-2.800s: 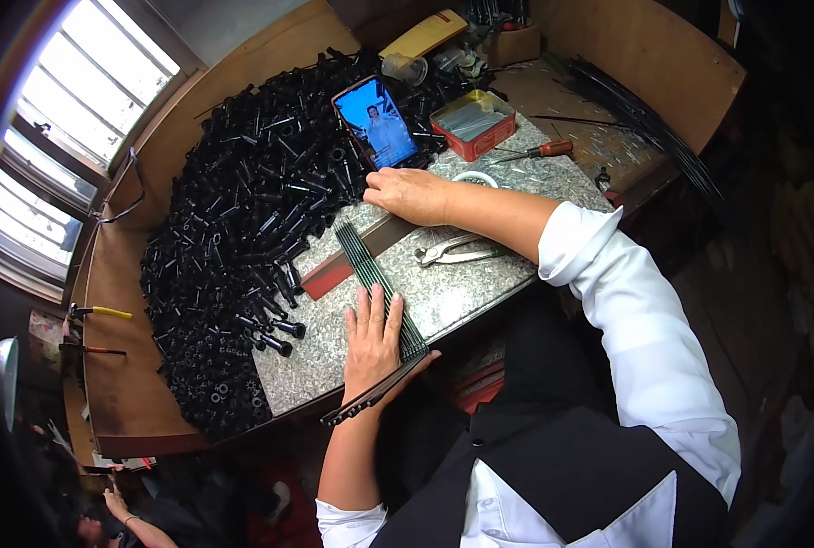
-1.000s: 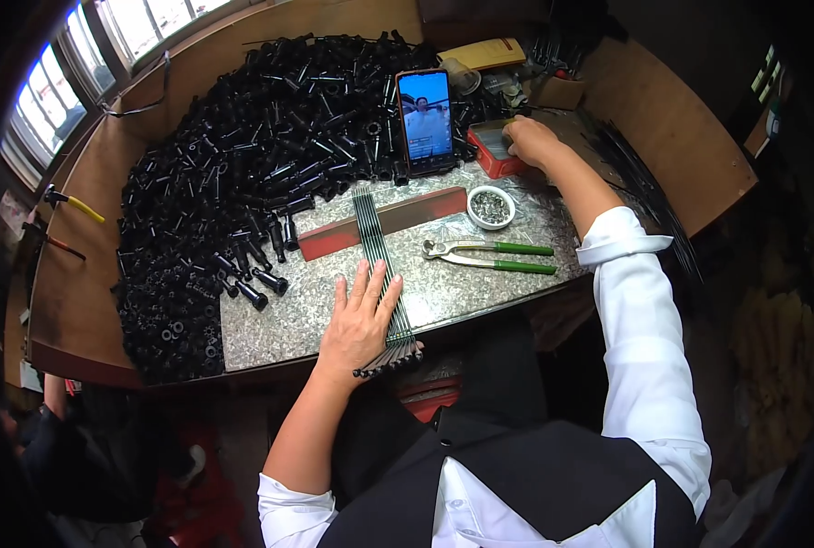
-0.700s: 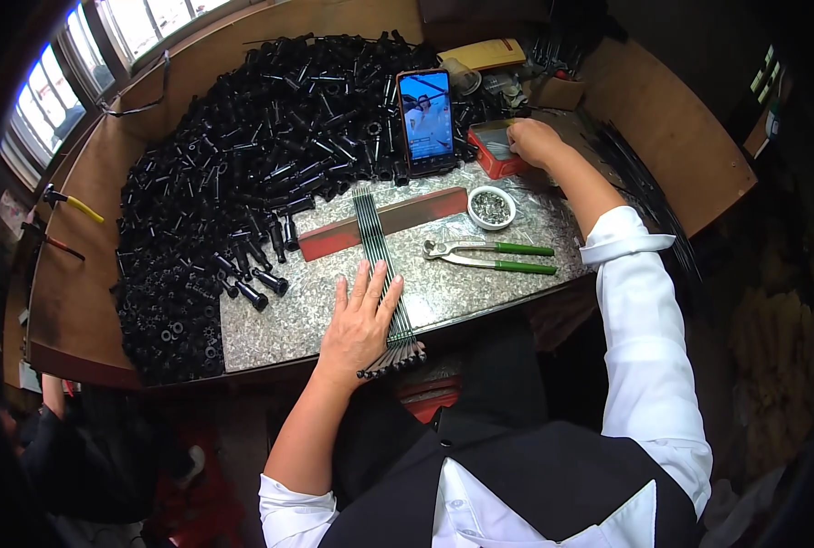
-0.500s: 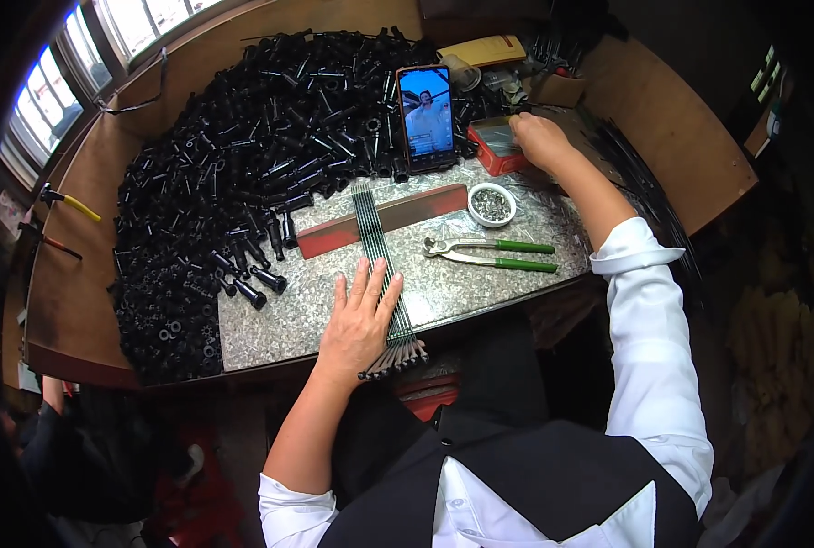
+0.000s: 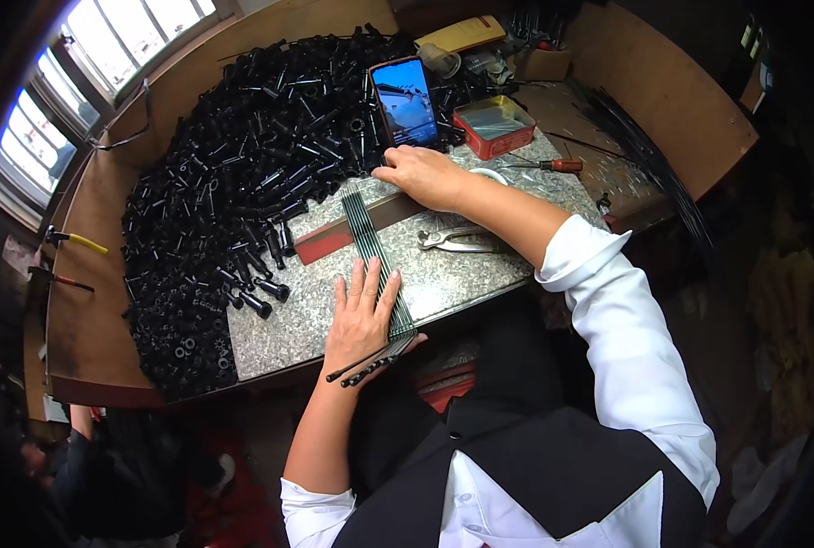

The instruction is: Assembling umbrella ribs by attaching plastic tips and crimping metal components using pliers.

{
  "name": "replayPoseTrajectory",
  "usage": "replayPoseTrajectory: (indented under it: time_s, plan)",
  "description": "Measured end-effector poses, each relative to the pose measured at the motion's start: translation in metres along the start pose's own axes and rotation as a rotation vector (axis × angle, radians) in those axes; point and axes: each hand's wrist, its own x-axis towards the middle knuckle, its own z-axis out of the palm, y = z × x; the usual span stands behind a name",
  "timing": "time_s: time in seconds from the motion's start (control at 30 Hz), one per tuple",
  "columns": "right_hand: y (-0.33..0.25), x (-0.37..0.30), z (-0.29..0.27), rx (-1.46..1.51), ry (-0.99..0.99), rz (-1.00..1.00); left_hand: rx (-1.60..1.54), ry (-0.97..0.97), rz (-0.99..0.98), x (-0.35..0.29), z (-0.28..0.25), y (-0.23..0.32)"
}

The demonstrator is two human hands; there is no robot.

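Your flat bundle of thin dark rods (image 5: 373, 251) overhangs the counter (image 5: 462, 274) edge; ease your pressure and the loose ends may fan out or slide off. Your left hand (image 5: 361, 315) lies spread, pressing them down. Your right hand (image 5: 425, 173) rests loosely curled at their far end, beside the phone (image 5: 405, 102).

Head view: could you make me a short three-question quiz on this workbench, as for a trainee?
1. True or false: the left hand lies flat on the rods.
2. The right hand rests just below the: A) phone B) red tin C) screwdriver
3. What is piled on the bench's left side?

Key: 1 true. 2 A. 3 black tubes.
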Motion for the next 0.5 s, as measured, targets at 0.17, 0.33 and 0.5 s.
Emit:
replayPoseTrajectory:
  time_s: [0.17, 0.33, 0.5]
  plan:
    - [-0.0075, 0.0013, 0.0023, -0.048, -0.037, 0.038, 0.009, 0.004, 0.01, -0.0011, 0.0, -0.001]
    - [-0.0045, 0.0001, 0.0054, -0.09, -0.033, 0.036, 0.015, -0.001, 0.007, 0.0002, -0.0005, 0.0001]
    - [-0.0042, 0.001, 0.0081, -0.051, 0.007, -0.003, 0.019, -0.01, 0.004, 0.0, -0.0009, 0.0001]
